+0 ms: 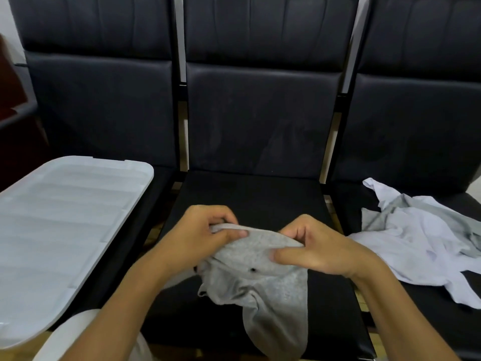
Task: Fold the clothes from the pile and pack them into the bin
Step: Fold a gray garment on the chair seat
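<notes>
Both hands, left hand [200, 235] and right hand [309, 250], pinch the top edge of a grey garment [263, 280] over the middle seat [250, 194]. Folding seems just begun; next it wants spreading flat. Farther right lies the pile [426, 243]; left, the lidded bin [65, 217].
</notes>
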Motion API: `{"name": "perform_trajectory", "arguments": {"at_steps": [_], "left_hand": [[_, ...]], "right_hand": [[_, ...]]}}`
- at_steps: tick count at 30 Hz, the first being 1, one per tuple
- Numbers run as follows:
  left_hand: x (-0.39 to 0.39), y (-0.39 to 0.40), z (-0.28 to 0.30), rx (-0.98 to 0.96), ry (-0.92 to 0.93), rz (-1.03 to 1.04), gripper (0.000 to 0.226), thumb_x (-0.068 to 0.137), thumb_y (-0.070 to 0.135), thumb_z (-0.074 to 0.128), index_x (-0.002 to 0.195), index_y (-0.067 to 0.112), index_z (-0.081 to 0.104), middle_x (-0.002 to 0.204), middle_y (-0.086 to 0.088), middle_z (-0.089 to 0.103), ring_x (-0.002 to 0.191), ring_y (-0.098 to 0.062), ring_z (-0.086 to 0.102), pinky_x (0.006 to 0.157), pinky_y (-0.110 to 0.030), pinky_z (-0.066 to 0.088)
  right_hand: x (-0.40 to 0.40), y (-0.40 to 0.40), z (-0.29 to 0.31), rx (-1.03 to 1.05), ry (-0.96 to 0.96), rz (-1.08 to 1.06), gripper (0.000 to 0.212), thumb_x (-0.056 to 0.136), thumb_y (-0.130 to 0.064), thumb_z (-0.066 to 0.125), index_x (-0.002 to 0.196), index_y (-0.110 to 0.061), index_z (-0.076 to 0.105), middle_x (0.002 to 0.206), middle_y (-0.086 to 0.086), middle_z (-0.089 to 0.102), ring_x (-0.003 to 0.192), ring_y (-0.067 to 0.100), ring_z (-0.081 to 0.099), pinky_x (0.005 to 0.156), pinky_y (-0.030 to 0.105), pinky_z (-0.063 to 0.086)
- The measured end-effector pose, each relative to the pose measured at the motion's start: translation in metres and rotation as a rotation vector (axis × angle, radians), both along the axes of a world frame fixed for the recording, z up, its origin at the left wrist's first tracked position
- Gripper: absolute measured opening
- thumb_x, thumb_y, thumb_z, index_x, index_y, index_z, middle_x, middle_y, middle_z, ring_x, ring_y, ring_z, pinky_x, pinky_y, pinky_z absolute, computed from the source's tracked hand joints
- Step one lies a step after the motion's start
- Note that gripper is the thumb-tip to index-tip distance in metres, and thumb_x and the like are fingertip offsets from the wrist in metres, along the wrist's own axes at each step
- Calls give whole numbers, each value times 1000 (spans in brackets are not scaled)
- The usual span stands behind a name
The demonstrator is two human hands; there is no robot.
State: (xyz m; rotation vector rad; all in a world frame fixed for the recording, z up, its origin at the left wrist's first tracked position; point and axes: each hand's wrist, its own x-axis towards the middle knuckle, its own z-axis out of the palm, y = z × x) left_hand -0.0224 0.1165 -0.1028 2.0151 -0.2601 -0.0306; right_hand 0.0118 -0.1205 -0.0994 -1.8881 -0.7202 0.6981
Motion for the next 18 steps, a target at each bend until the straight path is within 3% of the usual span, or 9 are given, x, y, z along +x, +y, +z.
{"name": "perform_trajectory", "arguments": {"at_steps": [2,5,8,10,12,15,18], "left_hand": [[2,14,-1,190,-81,99,9,83,24,75,76,28,71,78,8,70,78,-7,67,72,-31,55],[-1,28,1,239,-233,205,17,88,13,68,83,29,70,83,16,69,85,-4,66,75,-23,54],[-4,35,-1,299,-460,295,25,89,1,64,96,25,69,84,14,69,85,-4,65,74,-19,51],[-5,38,-3,381,-644,321,26,89,-1,60,105,18,65,89,4,71,82,-7,63,70,-23,51],[-6,39,-5,451,-758,344,24,87,0,58,107,11,65,89,-3,71,76,-11,64,63,-30,54],[-7,42,-2,410,-715,412,24,89,2,53,105,13,67,86,0,70,75,-11,63,62,-33,55],[-6,46,0,340,-598,413,38,92,-3,55,105,32,63,83,19,66,82,-3,61,68,-17,50]], "right_hand": [[-1,0,2,-24,-57,-14,48,90,-18,70,55,-5,40,53,15,35,48,29,32,50,36,24],[0,-2,7,-21,-168,-59,47,90,-21,72,60,-17,36,54,-5,33,50,11,30,51,24,29],[1,-9,12,-79,-223,-144,27,85,-30,76,76,-24,52,54,-1,45,48,12,38,47,25,32],[5,-11,13,-235,-412,-215,22,84,-41,74,75,-30,57,57,0,54,47,8,45,47,27,38],[9,-16,12,-431,-602,-269,45,83,-56,66,58,-22,53,52,-1,50,47,11,45,49,33,41],[19,-29,6,-429,-884,-405,63,85,-65,51,49,-14,51,54,-6,45,56,8,44,50,36,43],[22,-40,1,-195,-1092,-553,42,87,-43,53,62,-13,67,76,-9,59,72,5,51,61,28,48]]}}
